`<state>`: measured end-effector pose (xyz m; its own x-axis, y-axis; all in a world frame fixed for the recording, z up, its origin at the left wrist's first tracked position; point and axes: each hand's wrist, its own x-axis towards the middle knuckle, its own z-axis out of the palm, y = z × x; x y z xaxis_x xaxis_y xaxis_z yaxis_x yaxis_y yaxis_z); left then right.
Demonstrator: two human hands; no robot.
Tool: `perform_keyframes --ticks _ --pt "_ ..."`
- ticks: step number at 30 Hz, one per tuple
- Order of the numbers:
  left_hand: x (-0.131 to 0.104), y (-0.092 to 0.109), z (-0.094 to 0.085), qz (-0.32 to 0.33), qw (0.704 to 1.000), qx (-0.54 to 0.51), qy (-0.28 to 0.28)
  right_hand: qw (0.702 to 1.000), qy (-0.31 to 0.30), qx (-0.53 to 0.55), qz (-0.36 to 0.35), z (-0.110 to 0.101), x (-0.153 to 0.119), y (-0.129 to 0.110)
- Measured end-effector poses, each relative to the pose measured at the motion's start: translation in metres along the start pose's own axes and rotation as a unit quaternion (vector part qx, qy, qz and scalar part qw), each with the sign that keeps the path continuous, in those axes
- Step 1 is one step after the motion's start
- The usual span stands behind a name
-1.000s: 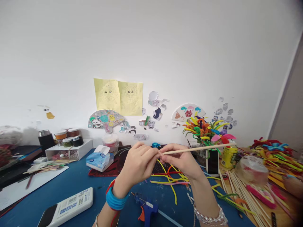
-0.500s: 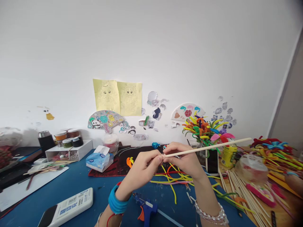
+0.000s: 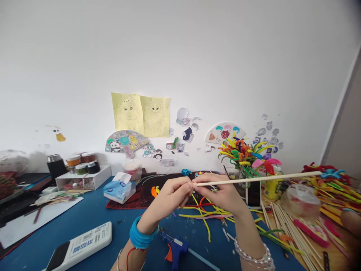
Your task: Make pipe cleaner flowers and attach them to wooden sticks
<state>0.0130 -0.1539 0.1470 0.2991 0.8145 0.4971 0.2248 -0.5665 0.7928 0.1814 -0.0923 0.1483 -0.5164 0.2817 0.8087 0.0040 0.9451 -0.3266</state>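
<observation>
A long pale wooden stick is held nearly level above the desk, its far end pointing right. My left hand pinches its near end between thumb and forefinger, where a small pinkish bit shows; the fingertips cover most of it. My right hand is closed about the same end, and the stick passes across it. Below, between my forearms, a blue glue gun with an orange trigger lies on the blue mat. Yellow, red and pink pipe cleaners are spread beneath my hands.
A tissue pack and a white power bank lie to the left. At right are a bouquet of pipe-cleaner flowers, a yellow can, a plastic container and several loose sticks. The white wall rises behind.
The stick has swung closer to level, its far end lower and further right in view. Both hands keep together at its near end, with the fingers shifted slightly.
</observation>
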Motion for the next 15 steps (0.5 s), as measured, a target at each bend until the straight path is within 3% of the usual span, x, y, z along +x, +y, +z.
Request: perform_keyframes --ticks 2,5,10,15 --pt "0.000 0.001 0.000 0.017 1.000 0.020 0.012 0.999 0.037 0.008 -0.010 0.004 0.000 -0.001" --pt "-0.001 0.001 0.002 0.096 0.981 0.144 0.086 0.995 0.095 0.044 0.009 0.011 0.001 -0.007" --pt "-0.002 -0.007 0.002 0.261 0.861 0.388 0.200 0.971 0.116 0.190 0.082 0.022 0.005 -0.019" --pt "0.000 -0.015 -0.004 0.323 0.769 0.500 0.232 0.946 0.153 0.256 0.126 0.031 0.008 -0.019"
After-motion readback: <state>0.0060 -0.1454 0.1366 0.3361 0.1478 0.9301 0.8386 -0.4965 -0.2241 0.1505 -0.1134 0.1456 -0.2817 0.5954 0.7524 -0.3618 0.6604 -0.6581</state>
